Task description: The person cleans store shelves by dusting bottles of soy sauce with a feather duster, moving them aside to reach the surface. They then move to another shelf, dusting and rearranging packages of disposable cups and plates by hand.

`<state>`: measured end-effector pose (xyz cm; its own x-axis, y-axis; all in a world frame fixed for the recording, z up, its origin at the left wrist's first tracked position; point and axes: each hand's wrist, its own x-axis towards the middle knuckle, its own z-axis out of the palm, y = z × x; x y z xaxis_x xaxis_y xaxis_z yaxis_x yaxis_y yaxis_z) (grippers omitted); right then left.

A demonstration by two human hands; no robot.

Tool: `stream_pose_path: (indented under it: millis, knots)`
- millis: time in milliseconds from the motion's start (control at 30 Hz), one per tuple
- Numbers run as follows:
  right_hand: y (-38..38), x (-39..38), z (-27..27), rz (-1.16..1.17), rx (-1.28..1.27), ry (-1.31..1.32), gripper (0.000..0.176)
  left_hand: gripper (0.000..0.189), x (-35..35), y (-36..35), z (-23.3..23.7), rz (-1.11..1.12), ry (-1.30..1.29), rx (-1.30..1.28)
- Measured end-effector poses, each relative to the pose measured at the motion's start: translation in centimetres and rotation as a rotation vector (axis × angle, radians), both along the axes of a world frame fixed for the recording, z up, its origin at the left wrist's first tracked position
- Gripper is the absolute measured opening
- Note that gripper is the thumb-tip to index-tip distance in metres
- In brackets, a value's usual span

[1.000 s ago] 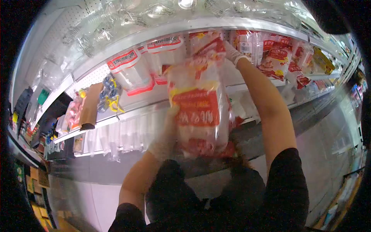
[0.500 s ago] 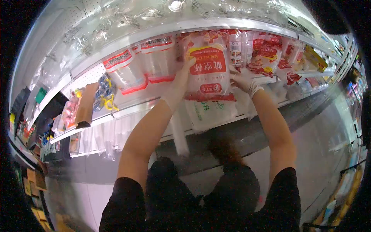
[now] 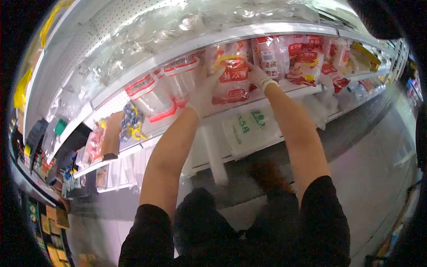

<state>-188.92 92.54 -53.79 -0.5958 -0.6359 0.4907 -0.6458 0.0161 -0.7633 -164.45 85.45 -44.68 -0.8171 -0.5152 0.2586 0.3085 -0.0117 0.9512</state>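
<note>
A clear package with red and yellow print (image 3: pixel 233 78) stands on the middle shelf, held between my two hands. My left hand (image 3: pixel 207 91), in a pale glove, presses on its left side, fingers partly blurred. On its right side near the top is my right hand (image 3: pixel 260 78), also gloved. Red-banded packs of clear cups (image 3: pixel 153 99) stand to the left of my left hand. Right of my right hand are more red and clear packages (image 3: pixel 307 64).
Below, a white bag with green print (image 3: pixel 251 129) lies on the lower shelf (image 3: pixel 200 168). Clear plastic items fill the upper shelf (image 3: pixel 262 29). A brown cardboard piece (image 3: pixel 113 135) and blue-yellow items (image 3: pixel 132 121) sit at the left.
The package has moved back, deeper onto the shelf, with both hands still at its sides. The view has shifted, showing more of the shelving at the left.
</note>
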Motion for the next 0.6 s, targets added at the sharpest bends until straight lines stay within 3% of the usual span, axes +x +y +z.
stream_pose_path:
  millis: [33, 100, 133, 200, 267, 367, 433, 500, 600]
  knots:
    - [-0.7, -0.5, -0.6, -0.082, 0.012, 0.037, 0.049, 0.078, 0.6, 0.7, -0.4, -0.068, -0.044, 0.086]
    - [-1.7, -2.1, -2.6, -0.156, 0.040, -0.118, 0.053, 0.075, -0.2, -0.5, -2.9, -0.029, -0.030, -0.250]
    - [-1.5, -1.5, -3.7, -0.151, -0.154, -0.274, 0.055, 0.073, -1.2, -0.9, -4.0, 0.053, -0.024, -0.312]
    - [1.2, 1.7, -3.9, -0.209, -0.205, -0.202, 0.058, 0.070, -3.6, -1.5, -5.8, 0.288, -0.031, -0.329]
    - [5.2, 6.3, -0.9, -0.212, -0.068, 0.119, 0.061, 0.070, -5.5, -2.8, -8.5, 0.460, -0.025, -0.310]
    - [6.0, 8.2, -0.1, -0.110, -0.013, 0.248, 0.060, 0.077, -7.5, -4.1, -11.8, 0.495, 0.026, -0.427]
    - [4.1, 7.2, -2.3, -0.118, 0.126, 0.105, 0.053, 0.081, -6.0, -2.3, -11.4, 0.484, 0.010, -0.471]
    - [4.5, 5.1, -1.6, -0.253, 0.055, 0.249, 0.053, 0.084, -3.9, 0.8, -8.5, 0.446, -0.070, -0.361]
    - [6.3, 3.3, 1.9, -0.635, -0.164, 0.312, 0.062, 0.081, -3.3, 1.8, -7.8, 0.450, -0.117, -0.347]
